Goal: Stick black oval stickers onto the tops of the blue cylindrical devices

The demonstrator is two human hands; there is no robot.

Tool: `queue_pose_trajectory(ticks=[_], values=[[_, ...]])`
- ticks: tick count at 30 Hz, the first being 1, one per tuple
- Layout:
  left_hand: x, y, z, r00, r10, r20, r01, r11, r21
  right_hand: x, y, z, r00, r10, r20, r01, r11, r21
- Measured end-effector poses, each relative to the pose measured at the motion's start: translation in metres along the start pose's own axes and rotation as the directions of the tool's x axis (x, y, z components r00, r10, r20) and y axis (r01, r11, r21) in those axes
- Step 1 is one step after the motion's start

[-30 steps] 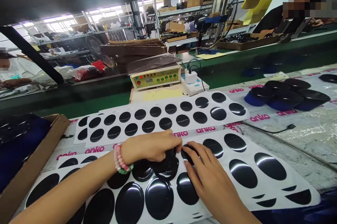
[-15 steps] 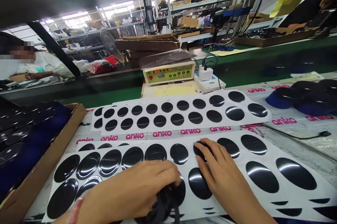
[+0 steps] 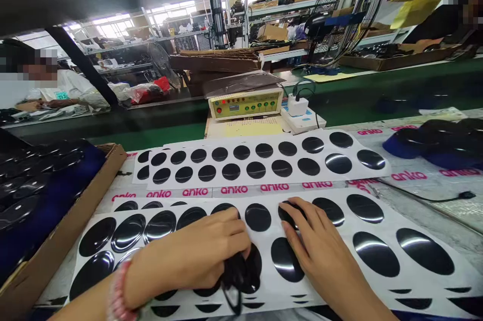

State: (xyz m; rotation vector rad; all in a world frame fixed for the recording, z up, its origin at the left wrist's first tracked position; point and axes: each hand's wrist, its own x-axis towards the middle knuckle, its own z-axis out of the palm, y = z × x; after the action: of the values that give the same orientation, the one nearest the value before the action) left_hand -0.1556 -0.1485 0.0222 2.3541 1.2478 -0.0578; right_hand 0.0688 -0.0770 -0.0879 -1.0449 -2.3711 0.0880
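Observation:
My left hand [image 3: 204, 248], with a pink beaded bracelet [image 3: 121, 293] at its wrist, is closed over a white sheet [image 3: 264, 270] of round black stickers. From its fingers hangs a small black thing with a thin loop [image 3: 234, 281]; blur and the hand hide its kind. It overlaps a black sticker [image 3: 253, 268]. My right hand [image 3: 315, 235] rests on the same sheet with its fingers apart, partly covering one sticker [image 3: 287, 216]. Beside its thumb is another black sticker [image 3: 287, 259].
More sticker sheets [image 3: 245, 161] lie behind. At the left stands a cardboard box [image 3: 71, 215] of dark domed parts; similar blue-black parts [image 3: 426, 142] sit at the right. A control box [image 3: 245, 102], white plug [image 3: 297, 105] and cable [image 3: 422, 197] are farther back. A person [image 3: 56, 84] sits across.
My left hand has shifted slightly up, showing the bracelet more fully, and the black thing beneath it has turned so its loop hangs down. My right hand stays nearly in place.

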Motion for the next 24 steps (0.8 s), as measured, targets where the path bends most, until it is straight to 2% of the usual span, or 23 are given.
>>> queue_pose_trajectory(ticks=[3, 6, 9, 12, 15, 17, 19, 21, 24], values=[[-0.039, -0.003, -0.008, 0.98, -0.167, -0.109, 0.147, 0.975, -0.167, 0.001, 0.002, -0.001, 0.999, -0.031, -0.014, 0.031, 1.0, -0.003], [-0.05, -0.013, -0.01, 0.95, -0.253, -0.185, 0.205, 0.947, -0.246, 0.007, -0.007, -0.005, 0.996, -0.058, -0.062, 0.057, 0.998, -0.015], [-0.024, -0.028, -0.009, 0.978, -0.141, -0.152, 0.117, 0.981, -0.156, 0.014, -0.025, -0.005, 0.994, -0.104, -0.046, 0.106, 0.993, 0.044], [0.014, -0.045, -0.014, 0.999, -0.021, -0.045, 0.02, 1.0, -0.024, 0.018, -0.038, 0.004, 0.983, -0.181, 0.031, 0.177, 0.981, 0.083], [0.039, -0.057, -0.022, 0.997, 0.019, 0.069, -0.019, 1.0, 0.01, 0.017, -0.04, 0.013, 0.984, -0.165, 0.062, 0.162, 0.985, 0.053], [0.047, -0.06, -0.025, 0.994, 0.047, 0.097, -0.049, 0.999, 0.019, 0.015, -0.038, 0.016, 0.987, -0.144, 0.071, 0.14, 0.989, 0.05], [0.047, -0.059, -0.027, 0.993, 0.059, 0.101, -0.063, 0.997, 0.034, 0.015, -0.037, 0.017, 0.988, -0.139, 0.073, 0.136, 0.99, 0.046], [0.038, -0.057, -0.027, 0.995, 0.053, 0.086, -0.057, 0.997, 0.049, 0.016, -0.036, 0.016, 0.987, -0.141, 0.072, 0.138, 0.989, 0.043], [-0.001, -0.051, -0.029, 1.0, -0.011, -0.015, 0.011, 0.999, 0.03, 0.017, -0.036, 0.016, 0.987, -0.152, 0.06, 0.149, 0.988, 0.042]])
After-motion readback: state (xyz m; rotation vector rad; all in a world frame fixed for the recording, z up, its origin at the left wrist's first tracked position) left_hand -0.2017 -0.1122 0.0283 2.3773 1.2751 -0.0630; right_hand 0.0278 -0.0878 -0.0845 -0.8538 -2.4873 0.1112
